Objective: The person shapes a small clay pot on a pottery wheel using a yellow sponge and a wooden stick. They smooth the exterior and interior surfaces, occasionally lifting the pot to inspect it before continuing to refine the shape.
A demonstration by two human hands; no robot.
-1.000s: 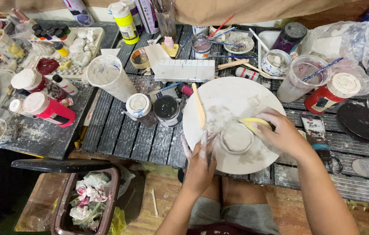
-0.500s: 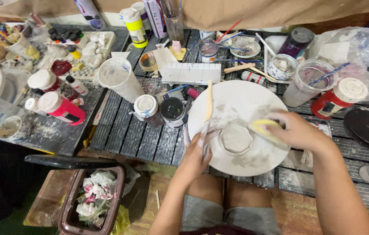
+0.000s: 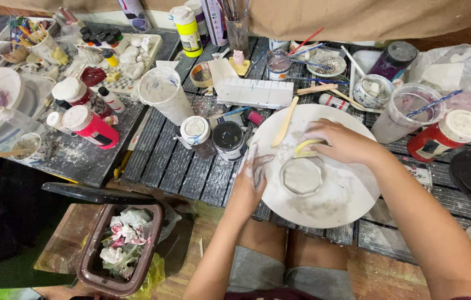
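A round white board lies on the slatted table in front of me. A small grey clay dish with faceted sides sits at its middle. My left hand, smeared with clay, rests with spread fingers on the board's left edge, just beside the dish. My right hand presses a yellow sponge down at the dish's far rim. A wooden modelling tool lies across the board's upper left edge.
Paint jars, a white cup, red bottles, a white block tray and a water cup crowd the table. A brown bin with scraps stands on the floor at lower left.
My right hand has slid the sponge from the board's right side toward the dish's far rim. My left hand has shifted left to the board's edge.
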